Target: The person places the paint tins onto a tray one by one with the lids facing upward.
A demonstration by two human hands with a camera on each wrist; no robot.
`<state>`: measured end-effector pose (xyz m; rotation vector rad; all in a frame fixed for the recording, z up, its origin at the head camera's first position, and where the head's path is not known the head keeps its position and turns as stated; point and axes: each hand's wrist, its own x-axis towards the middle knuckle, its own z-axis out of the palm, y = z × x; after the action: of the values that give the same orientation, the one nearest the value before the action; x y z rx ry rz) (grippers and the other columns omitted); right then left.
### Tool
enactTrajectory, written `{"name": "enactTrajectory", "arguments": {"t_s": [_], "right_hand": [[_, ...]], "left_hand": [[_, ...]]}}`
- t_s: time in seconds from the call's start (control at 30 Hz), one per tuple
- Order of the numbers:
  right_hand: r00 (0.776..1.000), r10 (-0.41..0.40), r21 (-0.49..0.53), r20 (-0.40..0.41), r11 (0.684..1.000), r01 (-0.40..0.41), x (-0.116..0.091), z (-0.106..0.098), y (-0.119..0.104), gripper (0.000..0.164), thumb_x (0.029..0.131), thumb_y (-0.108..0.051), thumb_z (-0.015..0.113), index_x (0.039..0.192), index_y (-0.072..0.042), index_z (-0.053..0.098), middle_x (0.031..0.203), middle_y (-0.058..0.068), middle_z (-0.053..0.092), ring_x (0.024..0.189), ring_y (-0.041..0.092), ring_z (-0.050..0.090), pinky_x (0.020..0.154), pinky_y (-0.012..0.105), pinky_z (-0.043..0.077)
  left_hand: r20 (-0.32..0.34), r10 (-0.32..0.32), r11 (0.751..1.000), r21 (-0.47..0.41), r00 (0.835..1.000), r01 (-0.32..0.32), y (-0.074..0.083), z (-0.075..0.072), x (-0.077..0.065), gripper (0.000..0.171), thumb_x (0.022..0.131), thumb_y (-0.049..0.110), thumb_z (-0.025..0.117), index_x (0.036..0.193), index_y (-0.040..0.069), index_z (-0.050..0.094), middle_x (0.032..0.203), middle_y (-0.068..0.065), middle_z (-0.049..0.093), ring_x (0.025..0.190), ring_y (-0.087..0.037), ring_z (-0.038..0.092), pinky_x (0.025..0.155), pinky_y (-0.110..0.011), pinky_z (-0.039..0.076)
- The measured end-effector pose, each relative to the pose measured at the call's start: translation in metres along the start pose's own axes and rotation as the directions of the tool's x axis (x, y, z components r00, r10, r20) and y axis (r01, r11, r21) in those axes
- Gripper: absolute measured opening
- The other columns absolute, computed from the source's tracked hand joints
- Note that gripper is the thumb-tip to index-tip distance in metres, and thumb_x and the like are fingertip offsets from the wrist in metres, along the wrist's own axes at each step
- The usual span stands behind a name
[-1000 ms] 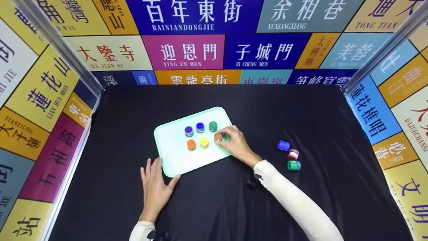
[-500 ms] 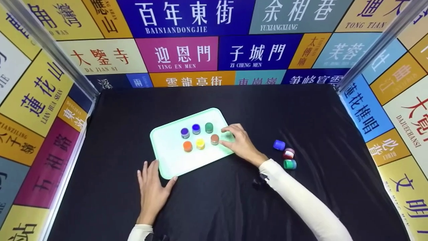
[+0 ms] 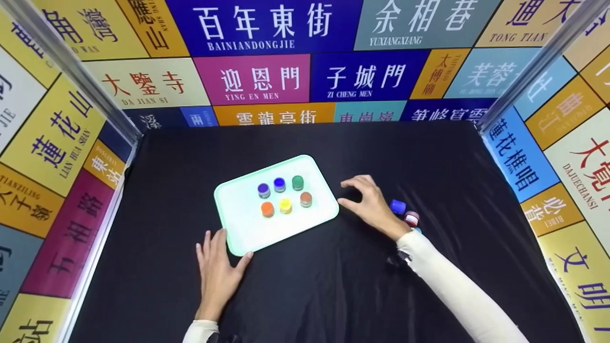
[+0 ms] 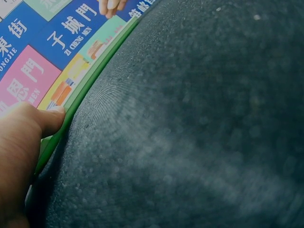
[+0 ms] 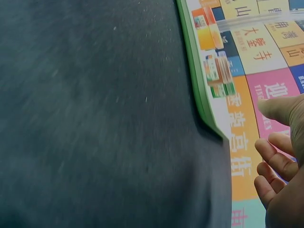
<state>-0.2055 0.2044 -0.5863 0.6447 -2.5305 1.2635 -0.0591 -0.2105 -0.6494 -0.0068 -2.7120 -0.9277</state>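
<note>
Head view: Six small jars (image 3: 285,206) stand in two rows of three on a pale green tray (image 3: 252,233), brown nearest my right side. My left grip (image 3: 217,274), fingers extended, touches the tray's near-left corner; my right grip (image 3: 367,202), thumb and fingers wide apart, is just beside its right edge. Farther right, three more jars (image 3: 397,206) cluster on the black counter (image 3: 324,295), one mostly hidden. Colourful lettered panels (image 3: 252,78) line the walls.

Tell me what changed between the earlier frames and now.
The right hand let go of the brown jar and moved right, to the right edge of the tray. The left hand stayed at the tray's near-left corner; the other five jars on it kept their places.
</note>
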Motion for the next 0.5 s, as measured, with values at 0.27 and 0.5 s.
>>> {"name": "enactTrajectory", "arguments": {"t_s": [0.27, 0.5], "right_hand": [[0.999, 0.004, -0.025, -0.046, 1.000, -0.006, -0.013, -0.026, 0.009, 0.041, 0.085, -0.009, 0.096, 0.121, 0.001, 0.079, 0.120, 0.014, 0.076, 0.122, 0.035, 0.061, 0.109, 0.035, 0.045], [0.995, 0.058, -0.041, -0.078, 0.997, -0.062, -0.028, -0.051, 0.020, 0.041, 0.086, -0.008, 0.095, 0.122, 0.002, 0.079, 0.121, 0.014, 0.076, 0.122, 0.035, 0.061, 0.109, 0.033, 0.043]], "left_hand": [[0.014, -0.018, 1.000, 0.003, 1.000, 0.018, 0.001, 0.000, 0.001, 0.095, 0.093, 0.041, 0.089, 0.165, -0.002, 0.042, 0.168, -0.023, 0.045, 0.165, -0.048, 0.021, 0.134, -0.068, 0.001], [0.030, -0.031, 1.000, 0.007, 0.999, 0.030, 0.000, -0.001, 0.002, 0.097, 0.094, 0.041, 0.089, 0.166, -0.001, 0.041, 0.169, -0.023, 0.043, 0.166, -0.048, 0.019, 0.134, -0.067, 0.000]]}}
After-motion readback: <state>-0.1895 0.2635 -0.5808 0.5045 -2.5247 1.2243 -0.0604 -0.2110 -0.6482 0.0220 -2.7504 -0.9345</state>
